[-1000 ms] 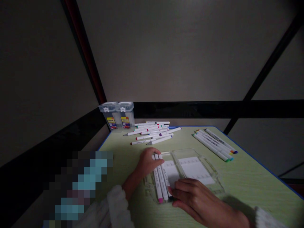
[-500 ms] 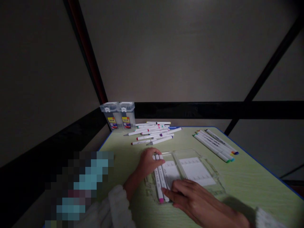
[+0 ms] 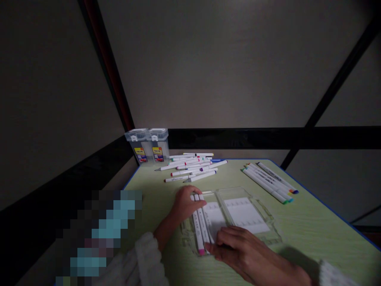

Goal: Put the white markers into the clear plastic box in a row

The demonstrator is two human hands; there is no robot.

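Note:
A clear plastic case (image 3: 219, 194) lies open on the table, with white paper sheets (image 3: 245, 214) inside it. Along its left side rest a few white markers (image 3: 199, 226) side by side, one with a pink end. My left hand (image 3: 186, 200) curls around their far ends, thumb across the tops. At the near end, my right hand (image 3: 238, 250) has its fingers bent, and a fingertip presses against the lower end of the rightmost of these markers. The right palm side and part of the case's near edge are hidden under the hand.
Several loose markers (image 3: 193, 163) lie scattered at the back of the table (image 3: 160, 198). Another row of markers (image 3: 264, 180) sits at the right. Two lidded plastic boxes (image 3: 159, 149) stand in the back left corner, against the dark wall. A pixelated patch covers the lower left.
The fingertip of my right hand has shifted slightly right, off the pink-ended marker toward the one beside it. My left hand stays in place.

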